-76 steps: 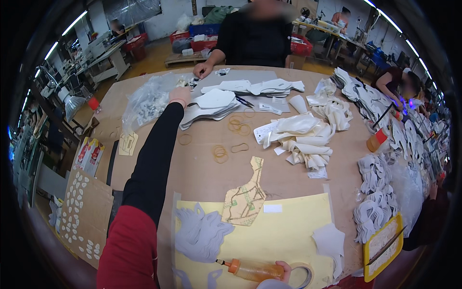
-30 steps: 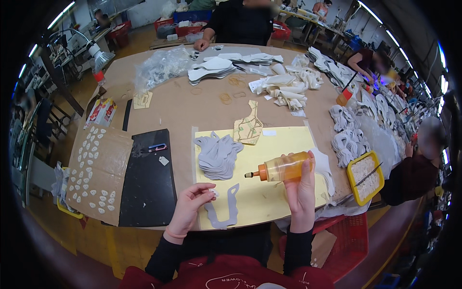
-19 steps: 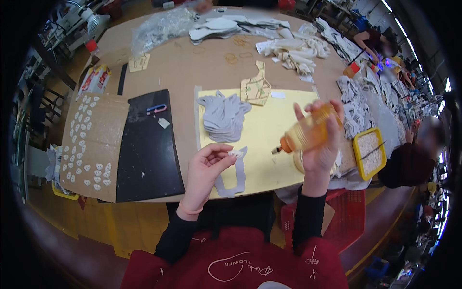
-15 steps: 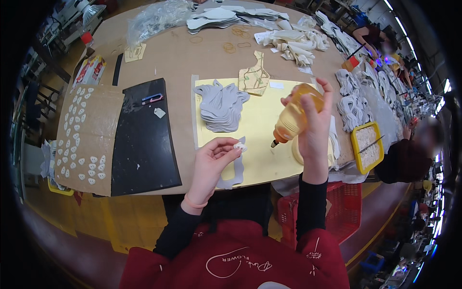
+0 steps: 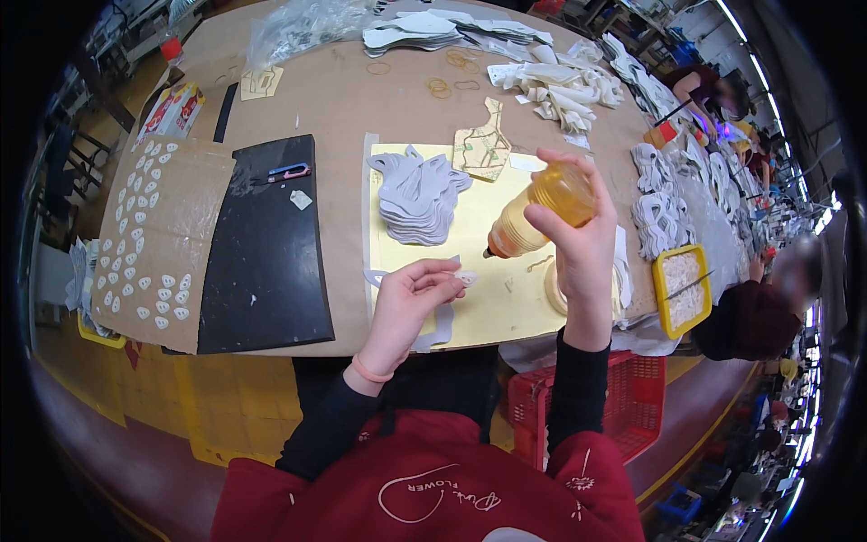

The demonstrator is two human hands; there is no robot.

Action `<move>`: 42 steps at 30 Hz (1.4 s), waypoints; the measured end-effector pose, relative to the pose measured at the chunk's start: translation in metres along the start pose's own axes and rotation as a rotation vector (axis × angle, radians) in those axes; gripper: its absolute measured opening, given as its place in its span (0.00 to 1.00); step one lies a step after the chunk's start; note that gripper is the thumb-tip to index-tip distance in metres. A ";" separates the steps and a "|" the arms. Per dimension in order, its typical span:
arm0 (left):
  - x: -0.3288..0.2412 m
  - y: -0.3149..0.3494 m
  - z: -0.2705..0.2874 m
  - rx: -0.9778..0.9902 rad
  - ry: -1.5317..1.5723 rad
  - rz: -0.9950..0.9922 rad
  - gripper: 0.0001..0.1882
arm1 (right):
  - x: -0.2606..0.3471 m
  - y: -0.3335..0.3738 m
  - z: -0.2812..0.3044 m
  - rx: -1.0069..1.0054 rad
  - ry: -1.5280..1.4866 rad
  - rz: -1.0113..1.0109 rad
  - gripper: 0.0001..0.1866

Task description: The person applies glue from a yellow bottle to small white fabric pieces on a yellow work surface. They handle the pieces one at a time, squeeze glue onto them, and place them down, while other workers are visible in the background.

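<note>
Between the thumb and fingers of my left hand [image 5: 405, 303] is a small white cut-out piece [image 5: 467, 278] with tiny holes. My right hand [image 5: 589, 257] is wrapped round a squeeze bottle [image 5: 528, 226] of amber liquid, probably glue. The bottle is tilted, its dark nozzle pointing down and left, above and apart from the white piece. Both hands are over a yellow sheet [image 5: 501, 321] on the table. A grey cut piece [image 5: 441, 327] lies partly hidden beside my left hand. Just beyond sits a stack of grey cut pieces [image 5: 417, 203].
A cardboard sheet [image 5: 203, 194] with rows of small white pieces lies left, beside a black board [image 5: 271, 262] carrying a cutter [image 5: 291, 172]. A patterned template [image 5: 483, 149] lies beyond the yellow sheet. A yellow basket [image 5: 668, 312] stands right; a red crate [image 5: 646, 397] is below.
The bottle has moved left and tipped flatter, its nozzle nearer the white piece. My left hand has shifted slightly right, still pinching that piece. The whole view has shifted a little.
</note>
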State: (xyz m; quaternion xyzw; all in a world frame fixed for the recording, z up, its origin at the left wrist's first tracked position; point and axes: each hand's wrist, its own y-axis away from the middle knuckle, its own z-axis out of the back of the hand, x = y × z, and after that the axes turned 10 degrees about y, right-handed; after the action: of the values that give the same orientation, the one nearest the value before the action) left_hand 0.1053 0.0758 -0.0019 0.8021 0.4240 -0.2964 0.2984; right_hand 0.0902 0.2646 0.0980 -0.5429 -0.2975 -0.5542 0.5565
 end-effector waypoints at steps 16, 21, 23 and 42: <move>0.002 -0.014 -0.004 -0.011 -0.046 0.048 0.08 | -0.004 0.008 0.025 -0.091 0.032 0.088 0.30; 0.001 -0.019 -0.002 0.010 -0.006 0.090 0.07 | -0.021 0.011 0.024 -0.232 0.031 0.062 0.27; 0.004 -0.019 -0.003 0.008 -0.025 0.104 0.06 | -0.022 0.009 0.026 -0.174 0.070 0.090 0.25; 0.006 -0.023 -0.011 0.066 -0.132 0.073 0.05 | -0.022 0.005 0.040 -0.160 -0.126 -0.168 0.21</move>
State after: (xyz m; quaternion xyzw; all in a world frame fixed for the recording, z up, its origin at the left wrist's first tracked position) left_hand 0.0903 0.0973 -0.0047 0.8052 0.3639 -0.3513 0.3096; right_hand 0.1016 0.3073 0.0857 -0.5924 -0.3314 -0.5855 0.4432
